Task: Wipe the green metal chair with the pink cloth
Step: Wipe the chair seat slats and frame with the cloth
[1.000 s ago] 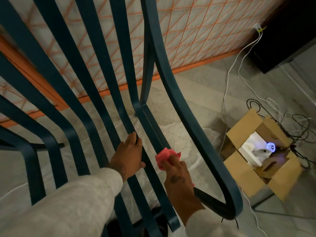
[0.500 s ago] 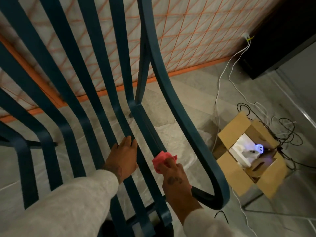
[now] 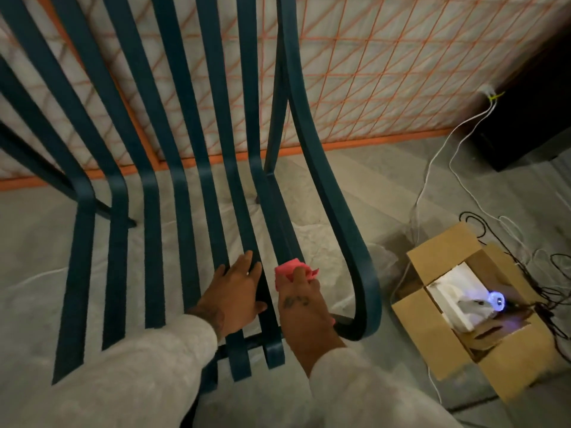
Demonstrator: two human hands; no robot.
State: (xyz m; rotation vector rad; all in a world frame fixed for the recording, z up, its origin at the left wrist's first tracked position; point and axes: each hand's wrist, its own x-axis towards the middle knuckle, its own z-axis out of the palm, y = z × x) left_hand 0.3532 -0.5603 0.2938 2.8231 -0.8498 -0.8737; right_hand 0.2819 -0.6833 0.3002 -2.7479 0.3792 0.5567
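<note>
The green metal chair (image 3: 182, 193) fills the left and middle of the view, its long curved slats running from the backrest down into the seat. My left hand (image 3: 234, 291) lies flat on the seat slats near the front edge, fingers spread and pressing down. My right hand (image 3: 301, 307) is closed on the bunched pink cloth (image 3: 287, 271), which sits pressed against the rightmost seat slat. The curved armrest loop (image 3: 361, 273) bends around just right of that hand.
An open cardboard box (image 3: 457, 344) with a glowing blue light inside stands on the floor at the right. White and black cables (image 3: 438, 168) trail from the wall to it. A mesh panel with an orange frame (image 3: 370, 72) stands behind the chair.
The view has swung left and pulled back, showing more slats. My right hand with the cloth stays on the rightmost slat; my left hand remains on the seat slats.
</note>
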